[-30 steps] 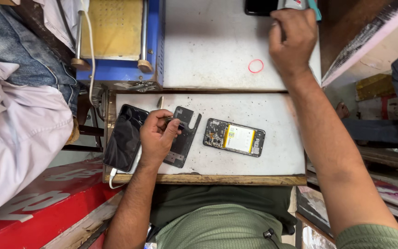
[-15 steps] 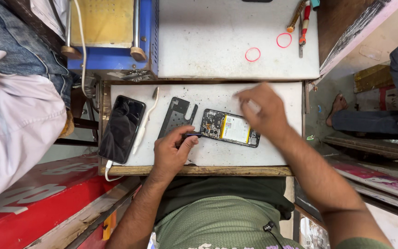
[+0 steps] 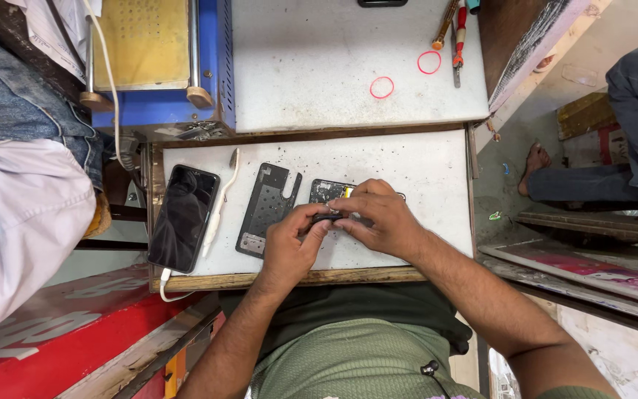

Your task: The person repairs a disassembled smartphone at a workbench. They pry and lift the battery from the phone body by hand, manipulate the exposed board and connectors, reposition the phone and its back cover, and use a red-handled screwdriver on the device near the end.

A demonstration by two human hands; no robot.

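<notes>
Lying under both hands: an opened dark smartphone with its circuit board exposed [image 3: 328,191], flat on the speckled white work tray [image 3: 430,170], right of the tray's middle.
Left hand [image 3: 289,244]: fingers bent together, thumb and forefinger tips pressed on a small dark part at the phone's lower edge; what exactly they pinch is too small to tell.
Right hand [image 3: 379,222]: arched over the phone's middle and right half, fingertips curled down together onto it, meeting the left hand's tips.
Phone still visible: only the top left corner, above the knuckles.
Just left of the phone: a dark grey plastic back cover with a camera cut-out [image 3: 265,210], inner side up, with a pale rectangular label at its lower end.
Further left: a thin white prying tool [image 3: 221,203], then a black smartphone with a glossy dark screen [image 3: 183,217] near the tray's left edge, a white cable leaving its lower end.
Behind the tray: a white table top [image 3: 304,66] bearing two red rubber rings [image 3: 382,87], red-handled tools [image 3: 458,37] and a blue machine with a yellow-brown plate [image 3: 149,52].
Lower left: a red board with pale lettering [image 3: 46,332], slanted.
</notes>
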